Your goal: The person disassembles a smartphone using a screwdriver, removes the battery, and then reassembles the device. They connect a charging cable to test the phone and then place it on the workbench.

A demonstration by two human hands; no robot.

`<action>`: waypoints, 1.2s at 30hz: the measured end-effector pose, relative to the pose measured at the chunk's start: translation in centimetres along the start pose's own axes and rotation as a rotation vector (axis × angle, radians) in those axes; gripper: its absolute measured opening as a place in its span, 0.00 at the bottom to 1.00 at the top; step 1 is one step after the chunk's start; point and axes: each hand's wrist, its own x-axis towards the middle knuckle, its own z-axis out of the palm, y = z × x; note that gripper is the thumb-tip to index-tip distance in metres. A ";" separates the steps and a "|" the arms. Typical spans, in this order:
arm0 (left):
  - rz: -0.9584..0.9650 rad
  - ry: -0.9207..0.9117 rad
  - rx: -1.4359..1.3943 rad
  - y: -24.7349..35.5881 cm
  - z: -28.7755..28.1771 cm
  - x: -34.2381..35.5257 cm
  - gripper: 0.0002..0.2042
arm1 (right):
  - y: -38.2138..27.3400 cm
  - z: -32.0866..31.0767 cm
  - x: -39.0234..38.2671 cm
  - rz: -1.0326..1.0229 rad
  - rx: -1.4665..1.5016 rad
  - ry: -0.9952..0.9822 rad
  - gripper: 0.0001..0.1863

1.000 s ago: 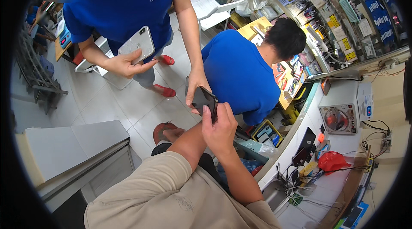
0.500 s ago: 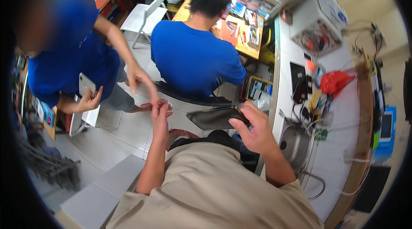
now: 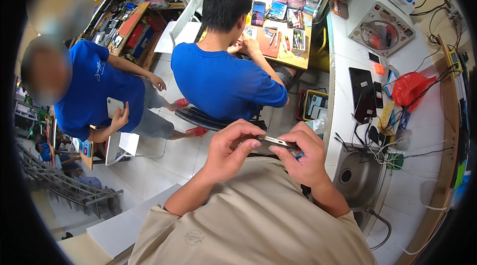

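A smartphone (image 3: 274, 141) is held in front of my chest, edge-on, its metal edge with a charging port turned toward me. My right hand (image 3: 304, 154) is closed on its right end, thumb below and fingers over the top. At its left end, my left hand (image 3: 232, 149) pinches with thumb and fingertips. The phone's broad faces are mostly hidden at this angle. To the left, a standing co-worker in a blue shirt (image 3: 107, 78) holds a pale phone (image 3: 116, 107) in one hand; that person's other hand (image 3: 158, 83) hangs free.
Ahead, a person in a blue shirt (image 3: 223, 74) sits at a workbench (image 3: 285, 56) with tools and a phone. Along the right runs a white counter (image 3: 338, 78) with a sink (image 3: 357, 178), a tablet (image 3: 362, 93), cables, a red bag (image 3: 413, 88) and a machine (image 3: 380, 29).
My left hand has drawn back from the co-worker's hand and come to the phone. The phone has turned from its dark face to its edge. The co-worker's reaching arm has lowered.
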 end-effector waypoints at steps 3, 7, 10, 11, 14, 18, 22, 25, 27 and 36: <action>0.050 0.042 -0.039 -0.6 1.5 1.1 0.09 | 1.2 -1.0 0.8 -0.078 -0.021 0.051 0.13; 0.099 0.074 -0.026 -1.0 2.1 2.0 0.09 | 2.4 -1.3 1.5 -0.114 -0.024 0.083 0.12; 0.078 0.102 -0.043 -1.3 2.0 2.5 0.08 | 2.8 -1.0 2.2 -0.133 -0.047 0.085 0.12; 0.093 0.110 -0.024 -1.4 2.0 2.6 0.08 | 2.8 -0.8 2.3 -0.125 -0.059 0.085 0.12; 0.118 0.154 0.044 -1.6 1.3 3.1 0.07 | 2.9 -0.2 3.2 -0.157 -0.102 0.078 0.12; 0.103 0.211 0.087 -1.5 1.6 3.3 0.11 | 3.1 0.3 4.0 -0.141 -0.108 0.072 0.14; 0.026 0.231 0.003 -1.4 1.6 3.6 0.08 | 3.4 0.0 4.5 -0.025 0.014 0.025 0.13; -0.050 0.185 -0.061 -1.5 1.5 3.8 0.09 | 3.7 -0.3 4.9 0.018 0.077 0.016 0.11; -0.043 0.199 -0.015 -1.6 1.6 4.1 0.10 | 3.8 -0.5 5.1 0.084 0.116 -0.014 0.11; -0.213 0.451 -0.427 -2.1 2.0 6.7 0.10 | 6.8 -0.5 3.4 0.426 0.554 -0.203 0.21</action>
